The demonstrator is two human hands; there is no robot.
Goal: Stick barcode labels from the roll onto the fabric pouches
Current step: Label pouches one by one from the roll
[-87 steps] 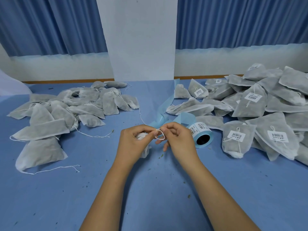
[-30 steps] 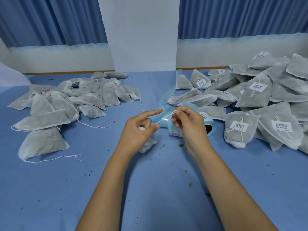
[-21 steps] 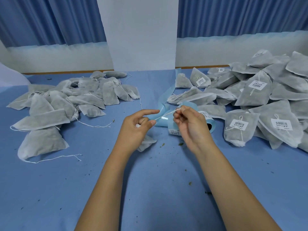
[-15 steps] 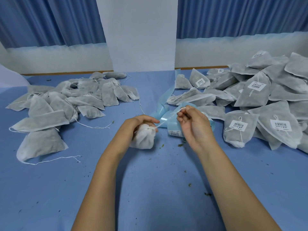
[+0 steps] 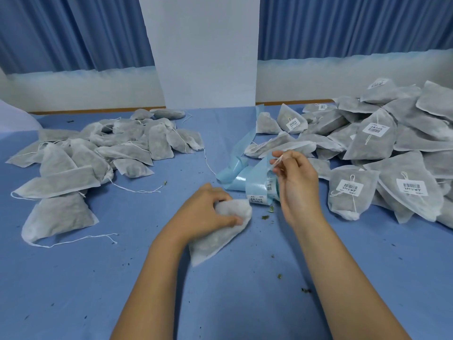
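My left hand (image 5: 203, 212) grips the gathered neck of a white fabric pouch (image 5: 218, 236) that lies on the blue table (image 5: 220, 303) in front of me. My right hand (image 5: 294, 182) is raised to the right of it and pinches the pouch's white drawstring (image 5: 278, 161) between thumb and fingertips. Behind my right hand lies the label roll (image 5: 262, 190) with its pale blue backing strip (image 5: 235, 165) trailing away to the back. The roll is partly hidden by my right hand.
A heap of unlabelled pouches (image 5: 98, 153) lies at the left. Several pouches with barcode labels (image 5: 382, 153) are piled at the right. A white pillar (image 5: 206, 50) and blue curtains stand behind the table. Small green crumbs dot the cloth.
My left hand has lowered and closed round the pouch's neck, laying the pouch flat on the table. My right hand pulled the drawstring up and to the right.
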